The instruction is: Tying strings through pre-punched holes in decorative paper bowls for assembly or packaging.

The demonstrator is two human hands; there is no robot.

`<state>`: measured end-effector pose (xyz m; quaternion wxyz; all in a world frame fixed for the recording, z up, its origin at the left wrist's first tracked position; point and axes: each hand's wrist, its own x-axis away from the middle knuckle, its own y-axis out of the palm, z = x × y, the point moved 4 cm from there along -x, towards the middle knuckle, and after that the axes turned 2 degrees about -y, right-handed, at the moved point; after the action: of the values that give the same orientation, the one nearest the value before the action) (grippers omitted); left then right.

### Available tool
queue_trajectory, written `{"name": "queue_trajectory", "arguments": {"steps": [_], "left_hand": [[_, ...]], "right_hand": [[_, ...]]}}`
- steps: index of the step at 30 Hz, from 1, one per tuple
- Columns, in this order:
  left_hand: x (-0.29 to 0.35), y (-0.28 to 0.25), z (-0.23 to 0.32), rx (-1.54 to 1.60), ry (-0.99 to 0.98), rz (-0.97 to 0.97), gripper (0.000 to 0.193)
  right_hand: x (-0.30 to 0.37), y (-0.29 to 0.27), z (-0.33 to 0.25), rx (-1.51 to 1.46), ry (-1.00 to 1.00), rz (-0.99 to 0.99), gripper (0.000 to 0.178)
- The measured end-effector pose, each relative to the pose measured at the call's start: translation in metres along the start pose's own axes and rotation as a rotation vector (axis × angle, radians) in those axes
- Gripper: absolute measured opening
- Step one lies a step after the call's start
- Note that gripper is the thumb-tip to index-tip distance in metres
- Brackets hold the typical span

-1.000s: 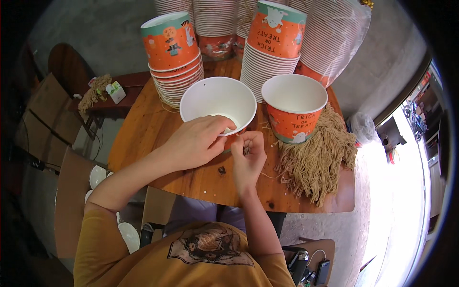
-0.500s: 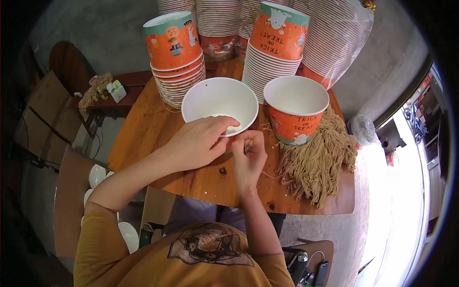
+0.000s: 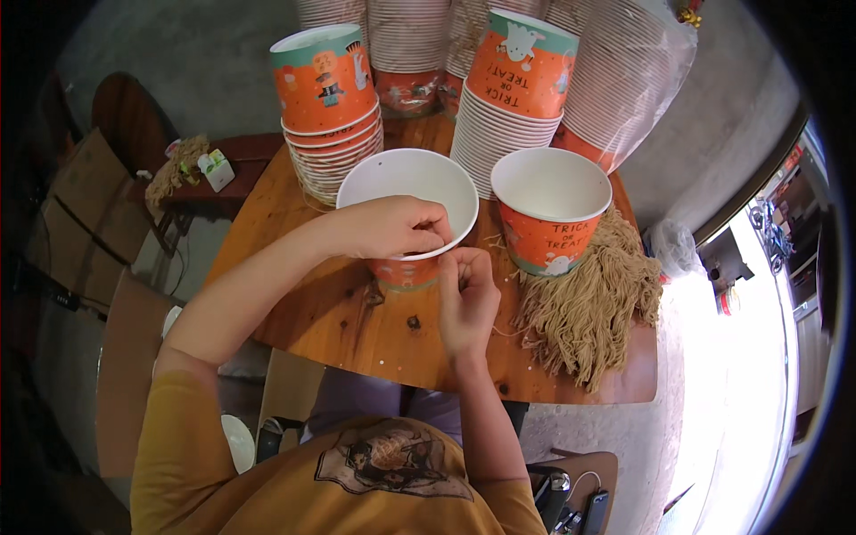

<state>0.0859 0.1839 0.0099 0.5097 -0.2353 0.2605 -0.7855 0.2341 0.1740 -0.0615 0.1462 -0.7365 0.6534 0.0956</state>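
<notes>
A white-lined paper bucket (image 3: pixel 354 185) with an orange outside stands upright on the wooden table in front of me. My left hand (image 3: pixel 403 226) reaches over its near rim, thumb and fingertips pinched together just inside the wall. Close outside the same rim, on the right, my right hand (image 3: pixel 470 287) is closed with its fingers curled in. Whatever the fingers of either hand hold is too small or hidden to make out. Right of the bucket stands a second orange paper bucket (image 3: pixel 546 234), beside a bundle of tan cords (image 3: pixel 590 316) spread over the table's right side.
Two stacks of upturned paper buckets, a left stack (image 3: pixel 328 94) and a right stack (image 3: pixel 517 80), stand at the back of the wooden table (image 3: pixel 357 334). Plastic-wrapped stacks (image 3: pixel 615 80) rise behind them. A red bench (image 3: pixel 245 165) with cords and a small box stands far left.
My left hand has lifted off the near rim and drawn its fingertips into a pinch inside the bucket. My right hand stays beside the rim, nearly where it was.
</notes>
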Motion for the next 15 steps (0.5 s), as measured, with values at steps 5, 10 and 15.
{"name": "queue_trajectory", "arguments": {"steps": [5,10,15], "left_hand": [[-0.007,0.007,-0.010,0.079,0.003,-0.054,0.015],[0.004,0.020,0.008,-0.098,-0.105,0.039,0.019],[0.036,0.037,0.012,-0.038,-0.199,0.007,0.018]], "right_hand": [[-0.002,-0.002,-0.009,0.052,-0.057,-0.064,0.010],[-0.003,-0.014,-0.014,0.018,0.007,-0.175,0.008],[0.011,-0.026,-0.018,-0.090,0.139,-0.465,0.007]]}}
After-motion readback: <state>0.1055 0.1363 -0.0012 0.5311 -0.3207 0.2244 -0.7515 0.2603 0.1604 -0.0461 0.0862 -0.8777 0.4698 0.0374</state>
